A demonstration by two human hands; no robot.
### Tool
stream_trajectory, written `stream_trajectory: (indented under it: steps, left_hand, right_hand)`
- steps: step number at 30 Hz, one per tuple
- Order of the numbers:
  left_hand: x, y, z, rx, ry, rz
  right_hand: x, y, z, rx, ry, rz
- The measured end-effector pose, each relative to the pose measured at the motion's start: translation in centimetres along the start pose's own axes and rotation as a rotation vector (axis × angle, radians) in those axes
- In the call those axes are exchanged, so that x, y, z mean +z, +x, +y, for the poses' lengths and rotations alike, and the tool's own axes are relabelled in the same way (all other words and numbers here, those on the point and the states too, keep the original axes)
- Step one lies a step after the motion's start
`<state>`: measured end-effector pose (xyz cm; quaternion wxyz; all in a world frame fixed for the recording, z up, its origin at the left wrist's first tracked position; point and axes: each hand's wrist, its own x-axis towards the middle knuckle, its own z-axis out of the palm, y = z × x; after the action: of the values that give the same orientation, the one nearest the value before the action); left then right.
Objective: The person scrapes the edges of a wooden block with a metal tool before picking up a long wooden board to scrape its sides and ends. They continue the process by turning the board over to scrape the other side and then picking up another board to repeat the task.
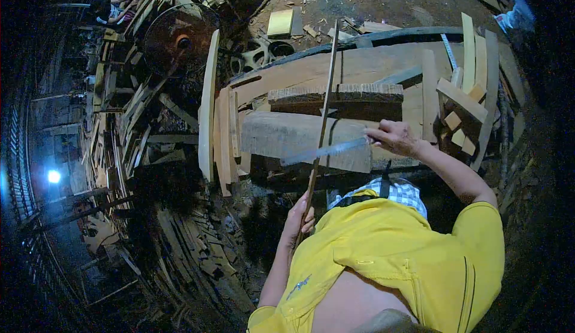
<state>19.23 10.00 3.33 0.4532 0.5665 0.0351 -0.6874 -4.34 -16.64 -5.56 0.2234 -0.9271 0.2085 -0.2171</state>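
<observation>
Both hands are busy: my left hand (299,216) is gripping the lower end of a long thin wooden stick (322,130), which is leaning up across the rough grey timber slab (299,138). My right hand (392,137) is pinching a flat metal ruler (326,151), laying it crosswise against that stick. Pale planks (208,102) are standing just beside the slab.
</observation>
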Motion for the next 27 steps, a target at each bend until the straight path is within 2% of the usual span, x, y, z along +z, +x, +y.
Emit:
stream_trajectory:
  steps: [1, 5, 8, 10, 11, 12, 13, 15, 16, 18, 20, 22, 23, 25, 26, 27]
  left_hand:
    - [0.1, -0.2, 0.1, 0.0, 0.004, 0.001]
    - [0.3, -1.2, 0.4, 0.007, 0.031, -0.059]
    - [-0.9, -1.4, -0.6, 0.038, 0.072, -0.09]
    - [-2.2, -1.2, -2.0, 0.075, 0.106, -0.094]
    - [-2.3, -1.4, -2.4, 0.095, 0.089, -0.103]
    - [-2.1, -1.6, -2.8, 0.096, 0.089, -0.103]
    - [-1.7, -1.8, -3.4, 0.09, -0.054, -0.146]
    - [-1.3, -1.7, -4.0, 0.054, -0.332, -0.264]
    - [-1.0, -1.8, -4.0, 0.054, -0.339, -0.258]
    - [0.1, -1.9, -3.4, -0.107, -0.582, -0.262]
    - [1.0, -1.6, -1.9, -0.099, -0.563, -0.252]
    - [0.8, -1.5, -1.1, -0.091, -0.542, -0.246]
    - [0.1, -1.3, -0.9, -0.109, -0.566, -0.353]
    - [-1.3, -0.9, -1.1, -0.162, -0.664, -0.511]
    - [-1.7, -1.0, -1.3, -0.168, -0.657, -0.512]
    - [-2.0, -1.2, -1.4, -0.193, -0.651, -0.526]
  right_hand:
    - [0.3, -0.2, 0.0, -0.076, 0.023, -0.036]
    - [-0.3, 0.8, 5.5, 0.006, -0.084, 0.041]
    - [-1.9, 1.8, 11.9, 0.32, -0.287, 0.292]
    - [-2.8, 2.0, 16.0, 0.739, -0.535, 0.112]
    - [-2.7, 1.5, 18.3, 0.74, -0.537, 0.114]
    - [-2.3, 0.9, 20.7, 0.749, -0.489, 0.261]
    - [-1.9, 0.7, 21.8, 0.753, -0.437, 0.407]
    - [-3.7, 2.8, 16.4, 0.767, -0.431, 0.327]
    - [-4.1, 3.4, 13.0, 0.787, -0.427, 0.245]
    - [-2.1, 2.8, 9.7, 0.622, -0.62, 0.006]
    - [0.2, 2.5, 6.7, 0.087, -0.038, 0.429]
    - [0.4, 1.2, 2.9, 0.044, -0.004, 0.056]
    - [0.4, 0.8, 2.2, 0.047, -0.007, 0.06]
    - [0.6, 0.4, 1.5, -0.025, 0.01, -0.078]
    - [0.7, 0.6, 2.2, -0.018, 0.008, -0.073]
    - [0.7, 1.0, 3.6, 0.078, -0.018, 0.057]
